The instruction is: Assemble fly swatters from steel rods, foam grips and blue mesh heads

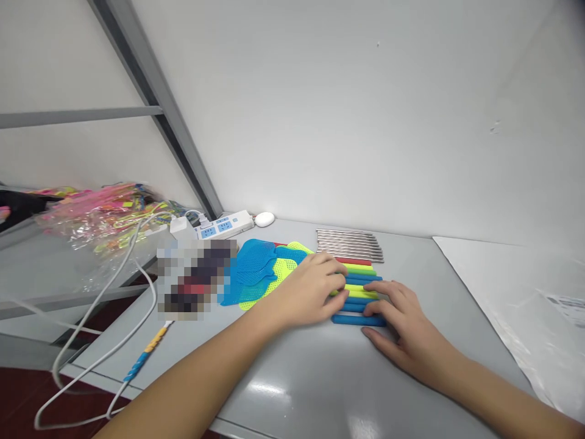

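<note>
A row of coloured plastic tubes, in red, yellow, green and blue, lies side by side on the grey table. My left hand rests over their left ends, fingers bent and thumb apart, not wrapped round any of them. At the right ends, my right hand has its fingers spread, the fingertips on the blue and yellow tubes and the thumb near the frontmost blue one. Left of the tubes is a pile of blue and yellow perforated plastic sheets, like fly-swatter heads. Thin metal rods are lined up behind the tubes.
A white power strip with a plugged-in charger stands at the back left, beside a white oval object. A pixelated item lies before it, with a white cable looping over the edge. Plastic sheeting covers the right side.
</note>
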Available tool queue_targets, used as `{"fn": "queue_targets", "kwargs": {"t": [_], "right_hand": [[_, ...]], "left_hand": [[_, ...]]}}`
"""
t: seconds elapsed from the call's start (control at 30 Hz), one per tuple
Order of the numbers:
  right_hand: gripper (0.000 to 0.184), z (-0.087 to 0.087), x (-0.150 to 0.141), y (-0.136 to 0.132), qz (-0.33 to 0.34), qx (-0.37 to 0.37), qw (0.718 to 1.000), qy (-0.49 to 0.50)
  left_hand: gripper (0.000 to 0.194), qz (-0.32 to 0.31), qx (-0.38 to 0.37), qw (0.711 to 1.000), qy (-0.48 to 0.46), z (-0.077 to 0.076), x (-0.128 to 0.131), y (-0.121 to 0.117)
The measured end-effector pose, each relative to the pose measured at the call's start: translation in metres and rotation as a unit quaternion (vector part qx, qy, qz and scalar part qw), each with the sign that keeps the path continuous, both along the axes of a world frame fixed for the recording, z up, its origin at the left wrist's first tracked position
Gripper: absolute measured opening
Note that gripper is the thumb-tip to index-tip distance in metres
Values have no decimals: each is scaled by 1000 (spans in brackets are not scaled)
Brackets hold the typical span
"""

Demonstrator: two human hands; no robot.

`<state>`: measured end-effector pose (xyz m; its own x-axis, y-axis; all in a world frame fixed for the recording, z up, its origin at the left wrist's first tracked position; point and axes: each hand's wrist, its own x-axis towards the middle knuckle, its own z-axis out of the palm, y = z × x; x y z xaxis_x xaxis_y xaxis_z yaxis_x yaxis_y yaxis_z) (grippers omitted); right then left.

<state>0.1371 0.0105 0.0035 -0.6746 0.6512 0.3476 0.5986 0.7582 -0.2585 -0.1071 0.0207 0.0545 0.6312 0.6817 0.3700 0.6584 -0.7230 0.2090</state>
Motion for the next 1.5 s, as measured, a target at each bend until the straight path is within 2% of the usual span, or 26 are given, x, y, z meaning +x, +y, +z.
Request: {"fn": "queue_targets", "kwargs": {"t": [0.23, 0.4, 0.5, 0.67, 0.83, 1.0, 1.17, 1.23, 1.37, 1.5], "right_hand": [[5, -1, -3, 1, 14, 10, 1000, 23], [10, 1, -6, 0, 18, 18, 999, 31], [14, 1, -5, 0, 23, 23, 998, 49], [14, 0, 2, -1, 0, -24, 994, 106], [19, 2, 11, 7, -69, -96, 968, 223], [18, 3, 17, 28, -146, -141, 945, 256], [33, -5, 26, 51, -261, -249, 898, 254], [39, -5, 29, 65, -289, -274, 889, 228], [38, 3, 28, 103, -261, -255, 914, 178], [34, 6, 14, 142, -224, -188, 946, 141]], "left_hand": [[24, -60, 5, 998, 23, -7, 16, -12], [33, -55, 39, 995, 77, -12, 25, -16], [30, -50, 66, 992, 91, -14, 27, -18], [29, -30, 87, 992, 84, -14, 25, -14], [27, 55, 23, 998, 3, -7, 12, -6], [26, 140, -51, 986, -76, 2, -2, -2], [32, 156, -81, 980, -97, 3, -4, -1], [34, 149, -80, 982, -87, 1, -2, -1], [37, 128, -62, 988, -53, -3, 2, -1], [38, 111, -24, 993, -28, -4, 1, 1]]}}
